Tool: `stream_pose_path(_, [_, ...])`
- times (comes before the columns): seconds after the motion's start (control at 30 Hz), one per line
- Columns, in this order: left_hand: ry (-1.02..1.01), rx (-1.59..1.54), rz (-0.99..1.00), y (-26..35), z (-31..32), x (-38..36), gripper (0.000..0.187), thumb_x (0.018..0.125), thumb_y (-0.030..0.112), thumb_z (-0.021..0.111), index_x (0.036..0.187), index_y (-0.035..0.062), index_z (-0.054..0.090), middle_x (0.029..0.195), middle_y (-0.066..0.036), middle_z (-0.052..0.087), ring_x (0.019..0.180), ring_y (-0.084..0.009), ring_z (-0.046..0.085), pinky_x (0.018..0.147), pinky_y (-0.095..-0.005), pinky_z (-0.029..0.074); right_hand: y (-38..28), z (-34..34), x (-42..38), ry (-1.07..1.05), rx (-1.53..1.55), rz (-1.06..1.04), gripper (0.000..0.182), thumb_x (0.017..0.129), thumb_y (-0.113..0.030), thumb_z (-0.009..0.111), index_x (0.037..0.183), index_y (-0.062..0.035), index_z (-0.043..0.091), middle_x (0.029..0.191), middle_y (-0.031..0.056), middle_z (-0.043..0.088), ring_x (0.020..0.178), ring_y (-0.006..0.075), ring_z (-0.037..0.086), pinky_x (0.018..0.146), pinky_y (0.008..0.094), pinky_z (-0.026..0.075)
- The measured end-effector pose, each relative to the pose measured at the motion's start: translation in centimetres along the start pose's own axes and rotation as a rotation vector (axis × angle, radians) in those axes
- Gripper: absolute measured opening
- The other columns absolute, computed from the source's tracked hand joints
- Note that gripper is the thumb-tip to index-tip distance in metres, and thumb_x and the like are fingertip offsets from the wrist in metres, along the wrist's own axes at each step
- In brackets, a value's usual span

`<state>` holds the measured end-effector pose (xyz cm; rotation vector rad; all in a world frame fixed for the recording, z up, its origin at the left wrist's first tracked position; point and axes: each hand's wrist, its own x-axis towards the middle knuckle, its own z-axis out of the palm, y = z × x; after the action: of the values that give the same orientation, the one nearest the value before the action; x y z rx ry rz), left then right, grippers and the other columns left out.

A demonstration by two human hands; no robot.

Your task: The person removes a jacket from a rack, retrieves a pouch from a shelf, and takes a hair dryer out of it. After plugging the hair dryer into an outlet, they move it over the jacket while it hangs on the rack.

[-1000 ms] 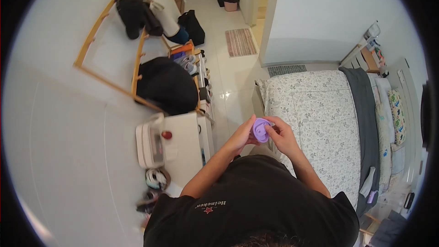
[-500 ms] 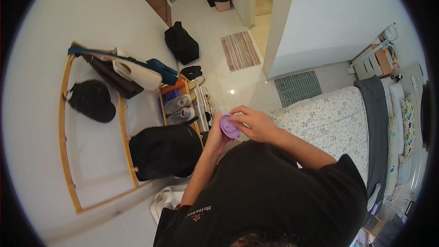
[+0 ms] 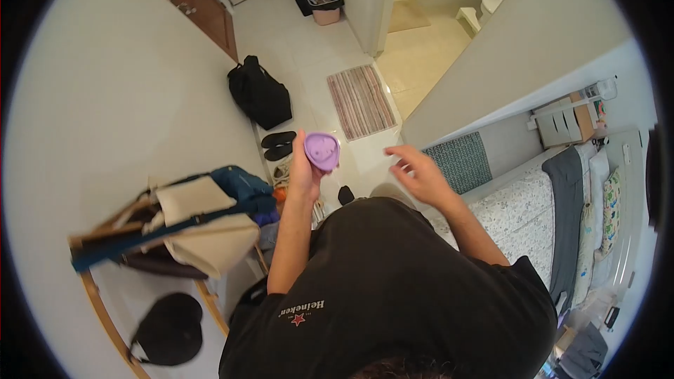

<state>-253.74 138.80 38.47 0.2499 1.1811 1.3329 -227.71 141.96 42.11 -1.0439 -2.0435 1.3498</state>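
Note:
My left hand (image 3: 304,177) is wrapped round a purple lidded cup (image 3: 322,151), held out in front of my chest. The cup's top faces the camera and shows a raised pattern; its lower part is hidden. To the right, apart from the cup, my right hand (image 3: 421,177) hangs in the air with its fingers loosely spread and nothing in them.
A black bag (image 3: 260,95) and black slippers (image 3: 279,144) lie on the floor along the left wall. Bags hang on a wooden rack (image 3: 95,309). A striped mat (image 3: 361,102) lies before a doorway; a bed (image 3: 516,214) stands right.
My right hand has come off the cup's top and moved right. The cup in my left hand has shifted up and left. The view has moved forward, showing more of the doorway.

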Motion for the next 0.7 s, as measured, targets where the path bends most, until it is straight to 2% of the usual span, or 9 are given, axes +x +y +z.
stream_pose_path(0.07, [-0.002,0.017,0.006,3.6,1.2,4.2,0.061,0.099,0.061,0.035,0.098,0.0078,0.064,0.084,-0.01,0.07,0.062,-0.019,0.065,0.049,-0.0264,0.042,2.1,-2.8,2.7,0.229,-0.139,0.003,0.033,0.091,-0.004,0.061,0.124,-0.0045,0.06,0.113,0.0099,0.065,0.083,0.0184,0.065,0.072,0.0305,0.054])
stream_pose_path(0.1, [-0.052,0.055,0.04,5.3,1.9,6.4,0.061,0.099,0.061,0.035,0.098,0.0071,0.064,0.084,-0.01,0.07,0.063,-0.019,0.065,0.049,-0.0266,0.042,3.0,-4.3,4.0,0.247,-0.129,0.021,0.033,0.091,-0.004,0.061,0.124,-0.0045,0.06,0.113,0.0099,0.065,0.083,0.0184,0.065,0.072,0.0305,0.054])
stream_pose_path(0.17, [-0.1,0.127,0.083,7.4,3.1,10.8,0.061,0.1,0.058,0.035,0.1,0.0054,0.065,0.084,-0.01,0.07,0.063,-0.0188,0.064,0.051,-0.0269,0.042,4.7,-7.0,6.4,0.435,-0.023,0.138,0.034,0.092,-0.003,0.059,0.125,-0.0036,0.059,0.114,0.0081,0.066,0.081,0.0139,0.062,0.071,0.0277,0.053])
stream_pose_path(0.27, [-0.106,0.238,0.012,9.0,4.4,17.0,0.06,0.101,0.057,0.035,0.101,0.0053,0.066,0.084,-0.009,0.07,0.063,-0.0181,0.064,0.051,-0.0263,0.043,7.2,-9.8,10.0,0.551,0.038,0.225,0.034,0.092,-0.002,0.058,0.126,-0.0027,0.059,0.115,0.0072,0.066,0.081,0.0113,0.06,0.07,0.0265,0.052])
stream_pose_path(0.43, [-0.024,0.298,-0.129,9.2,6.9,25.8,0.056,0.101,0.057,0.039,0.094,0.0073,0.063,0.08,-0.006,0.068,0.062,-0.0183,0.064,0.048,-0.0303,0.043,11.3,-13.1,18.1,0.492,0.067,0.232,0.033,0.093,-0.005,0.06,0.126,-0.003,0.06,0.112,0.0094,0.067,0.085,0.0155,0.064,0.073,0.0299,0.053])
stream_pose_path(0.53, [-0.098,0.264,-0.179,10.2,11.1,29.7,0.054,0.101,0.057,0.04,0.098,0.0069,0.062,0.081,-0.007,0.067,0.063,-0.0182,0.064,0.049,-0.0297,0.043,11.2,-15.9,23.5,0.44,0.08,0.178,0.033,0.093,-0.005,0.06,0.126,-0.0027,0.06,0.111,0.0107,0.068,0.086,0.0177,0.066,0.074,0.0308,0.053])
stream_pose_path(0.6, [-0.102,0.317,-0.228,11.4,13.9,32.5,0.05,0.101,0.054,0.042,0.1,0.0082,0.061,0.082,-0.005,0.066,0.065,-0.017,0.063,0.053,-0.0292,0.044,11.6,-17.7,26.5,0.437,0.038,0.2,0.034,0.093,-0.004,0.06,0.126,-0.0024,0.059,0.112,0.0114,0.067,0.086,0.0173,0.066,0.074,0.0304,0.053])
stream_pose_path(0.67, [-0.207,0.497,-0.235,12.7,16.9,36.3,0.046,0.102,0.053,0.043,0.101,0.01,0.061,0.082,-0.003,0.065,0.069,-0.0154,0.062,0.057,-0.0283,0.044,11.9,-20.0,29.6,0.483,0.098,0.193,0.034,0.093,-0.005,0.06,0.127,-0.0022,0.058,0.112,0.0116,0.067,0.087,0.0169,0.067,0.074,0.0304,0.053])
stream_pose_path(0.7, [-0.165,0.511,-0.217,13.2,18.8,37.9,0.045,0.103,0.051,0.041,0.092,0.0111,0.061,0.075,-0.001,0.062,0.061,-0.0102,0.058,0.051,-0.0261,0.043,11.6,-21.1,30.9,0.509,0.14,0.222,0.034,0.093,-0.005,0.059,0.128,-0.0031,0.058,0.112,0.01,0.067,0.087,0.0156,0.066,0.075,0.0298,0.053])
